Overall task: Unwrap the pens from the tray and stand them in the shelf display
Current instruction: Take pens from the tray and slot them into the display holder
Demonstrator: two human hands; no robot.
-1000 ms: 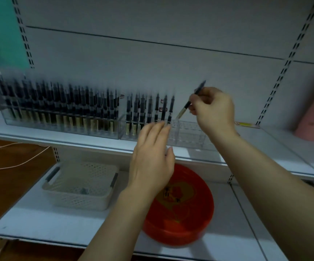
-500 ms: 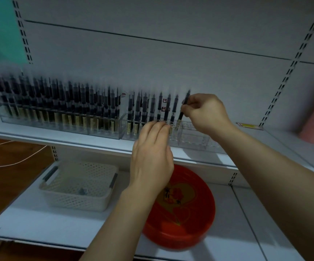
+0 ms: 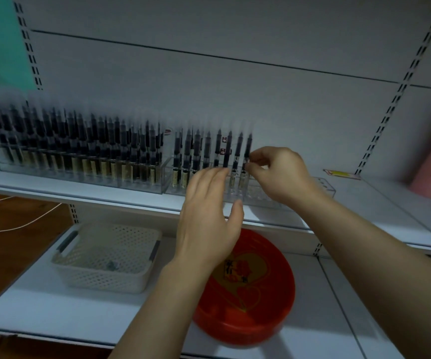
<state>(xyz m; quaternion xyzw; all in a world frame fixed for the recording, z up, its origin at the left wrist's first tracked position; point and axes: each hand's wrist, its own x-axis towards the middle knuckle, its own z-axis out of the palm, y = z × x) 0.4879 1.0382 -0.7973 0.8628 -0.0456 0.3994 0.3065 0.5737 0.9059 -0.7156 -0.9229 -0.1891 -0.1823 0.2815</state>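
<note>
Two hands work at the upper shelf (image 3: 364, 200). The right hand (image 3: 280, 174) pinches a black pen (image 3: 247, 151) between thumb and forefinger, the pen standing upright in the clear display rack (image 3: 323, 186) just left of its fingertips. The left hand (image 3: 206, 218), fingers straight and relaxed and holding nothing, hovers just left of and below the right, in front of the rack. Further left of the left hand, rows of upright pens (image 3: 79, 146) fill the rack. Below both hands, on the lower shelf, sits the red tray (image 3: 261, 301), with a white perforated basket (image 3: 105, 257) to its left.
</note>
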